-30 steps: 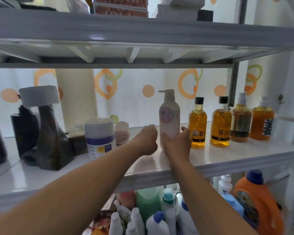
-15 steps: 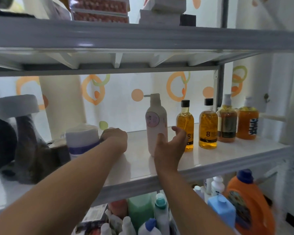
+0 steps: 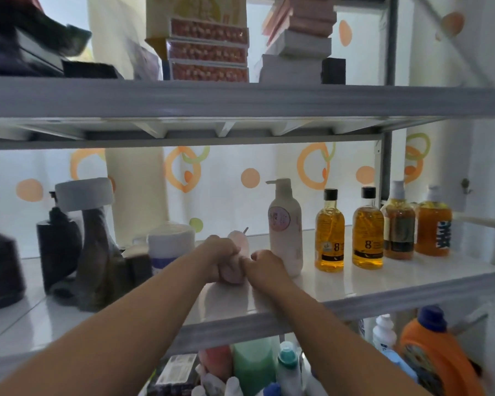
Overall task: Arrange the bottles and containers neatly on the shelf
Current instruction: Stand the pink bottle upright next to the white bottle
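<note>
"Pink bottle (image 3: 237, 242): where have you got it?"

"On the middle shelf (image 3: 355, 284), a little back from its front edge and about midway along, upright as far as I can tell. My left hand (image 3: 220, 257) is wrapped round its left side and my right hand (image 3: 265, 265) has its fingers curled against the right side, so both are clamped on it."

"How will it handle?"

"Light, I'd judge. It is small, looks like plastic, and seems stiff enough not to cave in. The smooth wall could slip, and the thin nozzle on top looks like the weak part, so I'd grip low on the body. The shelf is glossy, so it should slide easily, though a narrow thing may tip."

"And around it?"

"Just left is a white tub (image 3: 170, 242) with a purple band, lid on, contents hidden. Just right, beside my right hand, is a white pump bottle (image 3: 285, 232). It is opaque, so I can't tell how full it is. Further toward the right end are two black-capped bottles (image 3: 329, 238) filled almost to the neck with golden liquid. Past them are two white-capped ones (image 3: 398, 227) with darker amber liquid. All four stand upright in a row. Toward the left end, dark containers (image 3: 57, 241) are bunched together, and I cannot see what they hold."
</note>
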